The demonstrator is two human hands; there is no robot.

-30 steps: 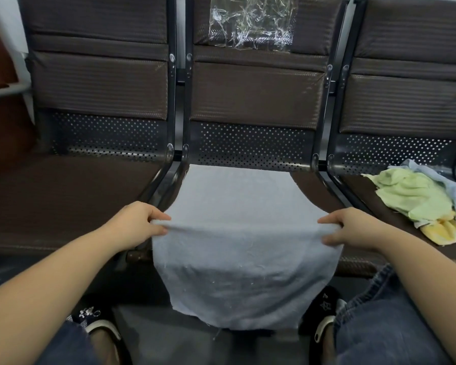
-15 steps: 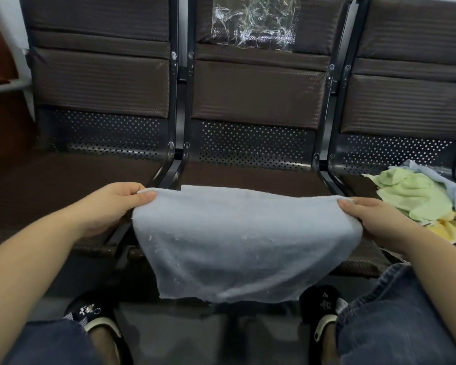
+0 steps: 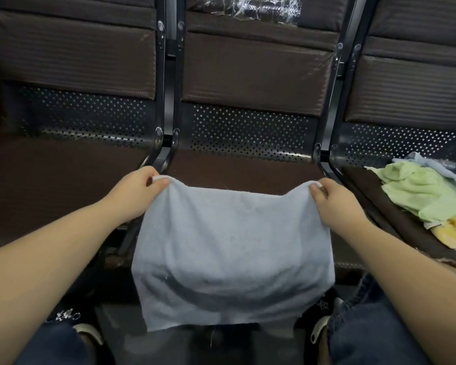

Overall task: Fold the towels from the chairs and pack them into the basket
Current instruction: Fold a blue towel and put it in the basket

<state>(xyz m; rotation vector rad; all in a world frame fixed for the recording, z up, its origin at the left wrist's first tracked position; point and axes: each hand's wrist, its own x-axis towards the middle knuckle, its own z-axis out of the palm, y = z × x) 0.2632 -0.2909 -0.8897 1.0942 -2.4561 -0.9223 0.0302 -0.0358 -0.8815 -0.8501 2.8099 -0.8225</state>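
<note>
A pale blue towel (image 3: pixel 229 248) hangs in front of the middle chair seat (image 3: pixel 245 172), its lower edge down near my feet. My left hand (image 3: pixel 134 191) pinches its upper left corner and my right hand (image 3: pixel 332 201) pinches its upper right corner, so the top edge sags between them. A heap of towels lies on the right chair: a green towel (image 3: pixel 421 191) on top, a yellow towel (image 3: pixel 453 233) beneath, a light blue towel (image 3: pixel 437 167) behind. No basket is in view.
Three dark brown padded chairs stand in a row with black metal frames (image 3: pixel 166 143) between them. A crumpled clear plastic sheet (image 3: pixel 256 9) hangs on the middle backrest. My knees and black shoes (image 3: pixel 319 314) are below the towel.
The towel lay half on the middle seat a second ago. Both hands lifted its held edge up and forward, and it now hangs down freely off the seat.
</note>
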